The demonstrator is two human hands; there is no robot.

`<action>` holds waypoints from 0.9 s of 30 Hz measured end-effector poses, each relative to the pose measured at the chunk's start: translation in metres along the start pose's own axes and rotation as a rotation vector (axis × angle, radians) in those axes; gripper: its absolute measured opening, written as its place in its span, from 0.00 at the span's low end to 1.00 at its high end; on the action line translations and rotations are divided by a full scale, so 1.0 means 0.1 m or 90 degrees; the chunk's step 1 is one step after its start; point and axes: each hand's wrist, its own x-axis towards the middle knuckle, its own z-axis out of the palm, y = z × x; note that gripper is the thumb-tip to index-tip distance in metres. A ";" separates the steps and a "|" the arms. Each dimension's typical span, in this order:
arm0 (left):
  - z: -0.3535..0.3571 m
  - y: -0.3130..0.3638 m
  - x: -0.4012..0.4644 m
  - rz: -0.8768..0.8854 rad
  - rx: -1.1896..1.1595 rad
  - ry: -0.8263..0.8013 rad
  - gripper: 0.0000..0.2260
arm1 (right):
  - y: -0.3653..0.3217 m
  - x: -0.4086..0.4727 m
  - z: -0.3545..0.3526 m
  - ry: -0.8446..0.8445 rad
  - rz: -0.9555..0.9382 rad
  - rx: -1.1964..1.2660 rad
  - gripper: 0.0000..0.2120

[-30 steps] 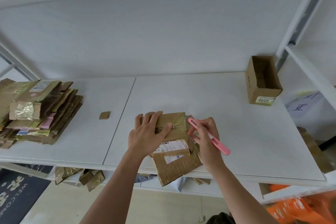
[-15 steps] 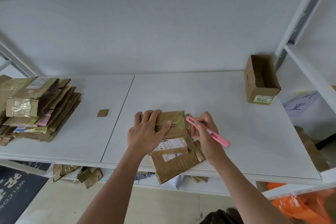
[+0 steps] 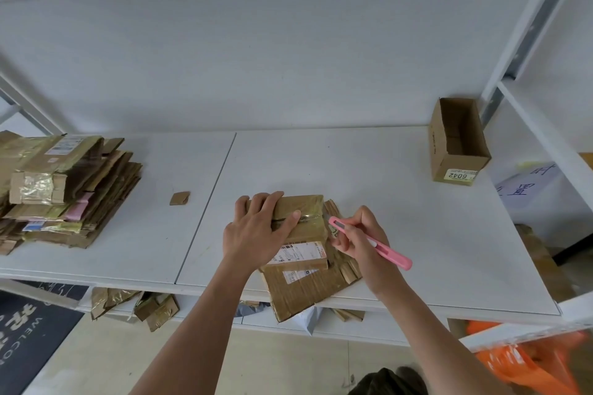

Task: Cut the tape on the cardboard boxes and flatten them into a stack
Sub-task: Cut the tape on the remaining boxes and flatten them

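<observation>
A small taped cardboard box (image 3: 305, 212) with a white shipping label lies on top of a flattened box (image 3: 308, 285) at the front edge of the white shelf (image 3: 401, 202). My left hand (image 3: 256, 228) rests on the box's left half, fingers over the top and thumb along the tape seam. My right hand (image 3: 359, 234) grips a pink utility knife (image 3: 372, 242), its tip at the box's right edge by the shiny tape. A stack of flattened boxes (image 3: 64, 189) sits at the shelf's left end.
An open, empty cardboard box (image 3: 455, 141) marked 6042 stands at the back right by a metal upright (image 3: 513, 51). A small cardboard scrap (image 3: 179, 198) lies left of my hands. Cardboard and tape scraps (image 3: 134, 301) sit on the lower shelf. Orange material (image 3: 529, 359) lies at the bottom right.
The knife tip has moved from above the box to its right edge at the tape. My left hand keeps its place on the box.
</observation>
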 end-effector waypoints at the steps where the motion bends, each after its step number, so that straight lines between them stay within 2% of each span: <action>1: 0.00 0.00 0.00 0.000 0.000 0.000 0.27 | 0.01 0.00 0.00 -0.003 0.002 0.004 0.07; 6: -0.01 0.00 0.00 -0.005 -0.005 -0.003 0.27 | 0.00 -0.08 -0.02 -0.012 0.012 0.046 0.10; 10: 0.00 0.01 -0.01 0.000 -0.007 0.002 0.27 | 0.01 -0.09 -0.03 -0.029 0.027 0.069 0.07; 15: -0.01 0.00 -0.04 0.000 -0.010 -0.002 0.27 | 0.00 -0.17 -0.06 -0.032 0.005 0.019 0.10; 19: -0.01 0.00 -0.06 -0.001 -0.019 -0.006 0.27 | -0.02 -0.19 -0.09 -0.034 -0.040 -0.064 0.07; 22: -0.02 0.01 -0.07 -0.007 -0.019 -0.002 0.26 | -0.12 -0.24 -0.12 -0.065 -0.036 -0.022 0.08; 25: -0.02 0.03 -0.07 -0.010 -0.019 -0.003 0.26 | -0.15 -0.23 -0.21 0.029 -0.102 -0.096 0.11; 27: -0.02 0.03 -0.07 -0.013 -0.019 -0.005 0.26 | 0.00 -0.12 -0.38 0.104 -0.159 -0.274 0.06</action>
